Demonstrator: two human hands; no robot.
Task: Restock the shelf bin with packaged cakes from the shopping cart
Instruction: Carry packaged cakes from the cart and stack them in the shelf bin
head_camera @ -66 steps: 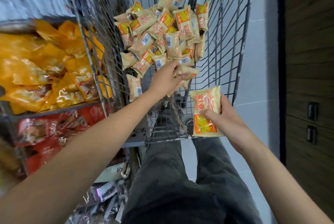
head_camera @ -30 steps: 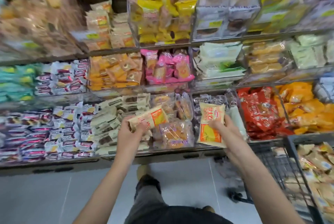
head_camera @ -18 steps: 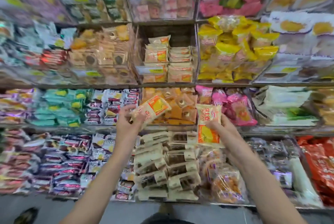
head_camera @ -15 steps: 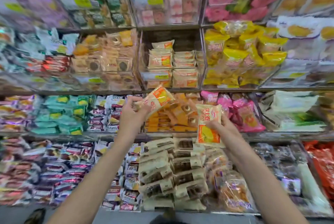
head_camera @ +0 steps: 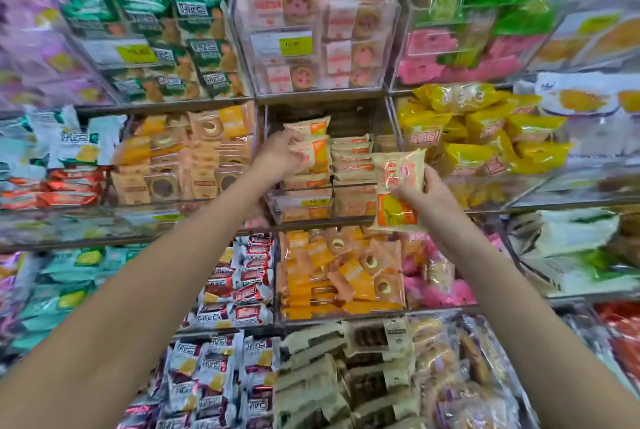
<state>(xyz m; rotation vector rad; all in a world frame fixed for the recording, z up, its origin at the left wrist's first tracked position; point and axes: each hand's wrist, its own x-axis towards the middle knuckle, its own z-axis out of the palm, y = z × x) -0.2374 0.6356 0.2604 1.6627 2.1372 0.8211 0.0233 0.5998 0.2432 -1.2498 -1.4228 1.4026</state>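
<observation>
The left hand (head_camera: 280, 153) grips a packaged cake (head_camera: 313, 155) inside the clear shelf bin (head_camera: 301, 205), its fingertips hidden behind the wrapper. Right of the bin, the right hand (head_camera: 424, 191) holds another cake pack (head_camera: 398, 189), print blurred.

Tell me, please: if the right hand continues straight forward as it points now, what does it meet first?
Probably the right-hand stack of cakes in the clear bin. The right hand holds a cake packet just before it, though depth is unclear.
</observation>
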